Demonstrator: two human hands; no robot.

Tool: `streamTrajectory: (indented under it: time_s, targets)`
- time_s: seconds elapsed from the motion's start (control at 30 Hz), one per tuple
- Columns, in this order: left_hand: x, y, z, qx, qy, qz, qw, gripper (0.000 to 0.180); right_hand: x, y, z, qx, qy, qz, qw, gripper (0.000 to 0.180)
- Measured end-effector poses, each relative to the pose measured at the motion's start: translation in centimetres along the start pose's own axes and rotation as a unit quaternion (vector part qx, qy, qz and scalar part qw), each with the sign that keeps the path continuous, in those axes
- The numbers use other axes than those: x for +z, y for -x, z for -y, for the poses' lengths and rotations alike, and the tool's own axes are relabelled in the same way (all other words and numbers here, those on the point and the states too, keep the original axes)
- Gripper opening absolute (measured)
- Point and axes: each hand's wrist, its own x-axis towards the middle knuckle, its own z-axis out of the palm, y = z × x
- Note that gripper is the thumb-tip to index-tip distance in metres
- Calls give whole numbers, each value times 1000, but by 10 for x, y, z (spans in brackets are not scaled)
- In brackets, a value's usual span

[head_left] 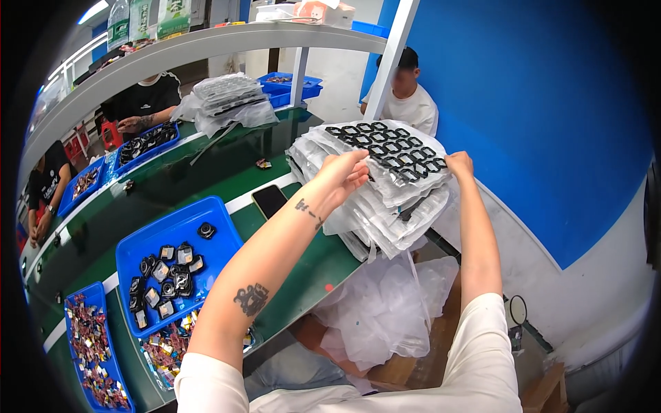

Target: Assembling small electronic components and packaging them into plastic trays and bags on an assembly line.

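Note:
A tall stack of clear plastic trays and wrapping (385,213) stands at the far right end of the green bench. Rows of black frame-shaped parts (396,148) lie in the top tray (406,196). My right hand (460,164) is closed at that tray's right edge, fingertips pinched on the plastic. My left hand (344,177) is over the stack's left side, its fingers loosely curled and apart, with nothing plainly held. A dark phone (269,201) lies on the bench beyond my left forearm.
A blue tray (227,237) of black camera-like units is at my left, beside a narrower blue tray (96,296) of small parts. Crumpled plastic (385,313) hangs below the bench's end. A shelf beam (241,38) crosses overhead. Other people sit across the bench.

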Motion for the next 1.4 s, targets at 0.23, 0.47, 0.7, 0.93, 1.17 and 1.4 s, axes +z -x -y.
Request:
streamTrajectory:
  time_s: [0.23, 0.47, 0.7, 0.93, 1.17, 1.4]
  targets:
    - [11, -19, 0, -16, -82, 14, 996, 36, 5, -6, 6, 33, -13, 26, 999, 52]
    - [26, -16, 16, 2, -95, 0, 995, 49, -8, -19, -1, 127, -424, 192, 876, 36]
    - [18, -8, 6, 11, -131, 16, 991, 69, -6, -13, 5, 91, -547, 106, 825, 31]
    - [5, -8, -1, -11, -116, 21, 993, 59, -2, -14, 18, 72, -572, 52, 815, 29]
    - [6, -1, -16, 10, -104, 61, 993, 43, -14, -12, 25, 64, -570, 43, 818, 26]
    - [-9, 11, -26, 19, -132, 66, 989, 52, -20, 10, 58, 82, -563, 41, 821, 23]
